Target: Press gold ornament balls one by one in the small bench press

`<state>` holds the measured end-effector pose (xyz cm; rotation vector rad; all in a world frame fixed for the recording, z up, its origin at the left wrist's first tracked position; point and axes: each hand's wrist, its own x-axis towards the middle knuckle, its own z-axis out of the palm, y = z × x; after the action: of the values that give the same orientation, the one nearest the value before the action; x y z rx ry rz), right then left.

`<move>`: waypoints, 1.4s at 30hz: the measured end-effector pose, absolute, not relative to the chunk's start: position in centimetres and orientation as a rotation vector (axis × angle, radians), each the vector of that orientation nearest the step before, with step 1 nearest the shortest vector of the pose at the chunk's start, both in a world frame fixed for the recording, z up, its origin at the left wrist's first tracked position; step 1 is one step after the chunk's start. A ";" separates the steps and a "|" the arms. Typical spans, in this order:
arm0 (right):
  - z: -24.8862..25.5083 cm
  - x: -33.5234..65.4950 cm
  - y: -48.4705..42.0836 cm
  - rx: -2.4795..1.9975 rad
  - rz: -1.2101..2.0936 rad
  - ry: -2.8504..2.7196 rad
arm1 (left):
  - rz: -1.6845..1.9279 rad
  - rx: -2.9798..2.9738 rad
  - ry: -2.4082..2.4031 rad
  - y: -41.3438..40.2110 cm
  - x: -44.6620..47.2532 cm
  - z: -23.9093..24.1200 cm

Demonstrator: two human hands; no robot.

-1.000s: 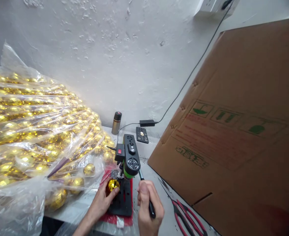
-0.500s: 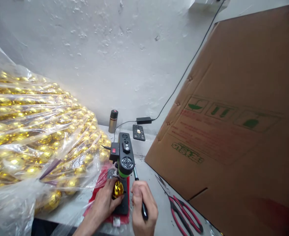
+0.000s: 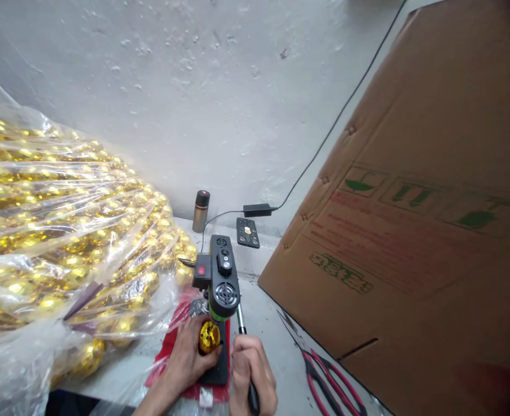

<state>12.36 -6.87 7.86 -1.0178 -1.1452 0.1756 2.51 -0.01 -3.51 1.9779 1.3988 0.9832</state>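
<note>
A small bench drill press (image 3: 220, 277), black with a green band and a red switch, stands on a black base over a red mat (image 3: 170, 346). My left hand (image 3: 189, 358) is closed round a faceted gold ball (image 3: 209, 337) and holds it on the base right under the drill head. My right hand (image 3: 250, 375) is a fist wrapped round the black grip of the press's lever (image 3: 241, 323), which slants down to the right of the head.
A big clear plastic bag of gold balls (image 3: 55, 231) fills the left. A large cardboard box (image 3: 410, 242) leans at the right. Red-handled scissors (image 3: 328, 381) lie by it. A small metal canister (image 3: 201, 211), a remote (image 3: 248, 232) and a power adapter (image 3: 258, 209) sit by the wall.
My left hand has slid the gold ball from the base's left side to under the drill head. My right hand has pulled the lever grip lower.
</note>
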 end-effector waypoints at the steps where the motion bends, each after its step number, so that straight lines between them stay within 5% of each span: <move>1: 7.6 12.3 -6.8 -1.017 0.156 -1.145 | 0.972 1.968 1.400 0.0 2.5 -3.5; 42: 6.1 11.2 -6.2 -0.979 0.085 -1.047 | 0.965 1.950 1.398 -0.2 3.0 -2.9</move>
<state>11.22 -6.17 6.08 -0.9793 -1.0468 0.0854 2.99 -0.21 -2.93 1.9495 1.3981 0.9647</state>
